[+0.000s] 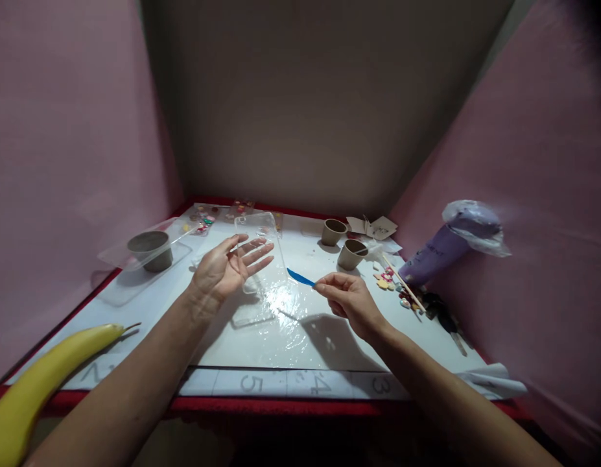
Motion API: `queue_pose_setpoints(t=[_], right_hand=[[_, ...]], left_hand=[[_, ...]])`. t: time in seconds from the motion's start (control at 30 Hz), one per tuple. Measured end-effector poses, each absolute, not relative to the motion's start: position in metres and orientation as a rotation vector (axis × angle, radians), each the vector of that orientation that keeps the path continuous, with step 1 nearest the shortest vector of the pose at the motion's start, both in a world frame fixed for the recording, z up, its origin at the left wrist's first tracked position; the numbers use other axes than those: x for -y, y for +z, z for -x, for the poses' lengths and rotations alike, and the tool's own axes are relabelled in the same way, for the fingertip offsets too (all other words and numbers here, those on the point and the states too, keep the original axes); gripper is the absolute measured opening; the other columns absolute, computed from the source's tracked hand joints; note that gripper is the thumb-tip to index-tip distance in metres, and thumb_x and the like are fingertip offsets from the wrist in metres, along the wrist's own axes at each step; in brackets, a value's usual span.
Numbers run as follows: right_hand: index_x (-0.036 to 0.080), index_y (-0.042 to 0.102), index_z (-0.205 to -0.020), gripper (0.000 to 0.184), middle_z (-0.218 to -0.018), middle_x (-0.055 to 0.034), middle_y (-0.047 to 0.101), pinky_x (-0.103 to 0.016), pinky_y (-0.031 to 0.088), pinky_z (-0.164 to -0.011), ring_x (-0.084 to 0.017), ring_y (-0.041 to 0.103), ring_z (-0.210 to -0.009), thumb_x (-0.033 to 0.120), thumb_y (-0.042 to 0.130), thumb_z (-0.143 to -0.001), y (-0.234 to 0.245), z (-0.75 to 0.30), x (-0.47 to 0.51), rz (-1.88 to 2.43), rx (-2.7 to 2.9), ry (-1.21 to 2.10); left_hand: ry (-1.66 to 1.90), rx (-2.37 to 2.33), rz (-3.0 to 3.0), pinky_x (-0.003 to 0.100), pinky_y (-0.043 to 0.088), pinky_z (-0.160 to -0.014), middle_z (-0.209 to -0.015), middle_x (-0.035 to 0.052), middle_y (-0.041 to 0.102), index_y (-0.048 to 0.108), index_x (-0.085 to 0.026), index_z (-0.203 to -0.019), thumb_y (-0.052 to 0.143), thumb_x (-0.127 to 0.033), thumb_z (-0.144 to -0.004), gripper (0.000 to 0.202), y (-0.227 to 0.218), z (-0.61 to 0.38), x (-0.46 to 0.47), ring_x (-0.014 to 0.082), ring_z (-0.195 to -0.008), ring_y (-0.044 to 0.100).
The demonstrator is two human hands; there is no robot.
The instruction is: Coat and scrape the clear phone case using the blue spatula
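My left hand [229, 266] hovers over the table with its fingers stretched, resting under or against a clear phone case [261, 250] that is tilted up off the shiny plastic sheet [290, 331]. The fingers lie flat rather than wrapped round it. My right hand [351, 298] pinches the end of a small blue strip [300, 277], whose tip points toward the case's right edge.
Two brown paper cups [351, 253] stand at the back right beside a purple piping bag [441, 250], a wooden stick [402, 282] and small charms [388, 279]. A clear tray with a grey pot [149, 250] sits at left. A yellow piping bag [42, 379] lies at the front left.
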State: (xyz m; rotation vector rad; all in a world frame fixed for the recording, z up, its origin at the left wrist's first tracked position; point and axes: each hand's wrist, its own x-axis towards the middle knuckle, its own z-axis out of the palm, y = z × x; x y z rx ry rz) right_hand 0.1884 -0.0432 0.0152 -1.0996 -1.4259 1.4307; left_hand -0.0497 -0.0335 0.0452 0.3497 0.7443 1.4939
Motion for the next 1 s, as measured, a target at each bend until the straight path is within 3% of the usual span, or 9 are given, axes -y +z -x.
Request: queue_pose_setpoints(t=[0.23, 0.37, 1.0], right_hand=[[0.013, 0.07, -0.078, 0.023, -0.058, 0.0027, 0.053, -0.021, 0.027, -0.046, -0.007, 0.038, -0.05, 0.036, 0.066, -0.077, 0.006, -0.203, 0.028, 1.216, 1.694, 1.083], [0.012, 0.071, -0.072, 0.022, -0.064, -0.0024, 0.061, -0.023, 0.034, -0.051, -0.011, 0.047, -0.057, 0.031, 0.06, -0.075, 0.004, -0.209, 0.009, 1.371, 1.839, 0.929], [0.012, 0.072, -0.068, 0.02, -0.059, -0.0028, 0.062, -0.022, 0.033, -0.047, -0.011, 0.049, -0.053, 0.025, 0.057, -0.068, 0.005, -0.197, -0.003, 1.414, 1.899, 0.989]], left_hand=[[1.528, -0.786, -0.359, 0.048, 0.058, -0.079, -0.093, 0.0163, 0.07, 0.054, -0.014, -0.078, 0.044, -0.012, -0.088, 0.014, 0.047, 0.049, 0.034, 0.0356, -0.101, 0.068], [1.547, -0.787, -0.351, 0.047, 0.058, -0.078, -0.091, 0.0162, 0.07, 0.054, -0.013, -0.079, 0.044, -0.012, -0.088, 0.014, 0.048, 0.05, 0.034, 0.0349, -0.098, 0.069], [1.565, -0.821, -0.356, 0.042, 0.06, -0.074, -0.096, 0.0177, 0.069, 0.054, -0.013, -0.079, 0.044, -0.012, -0.088, 0.013, 0.046, 0.05, 0.032, 0.0341, -0.099, 0.069]])
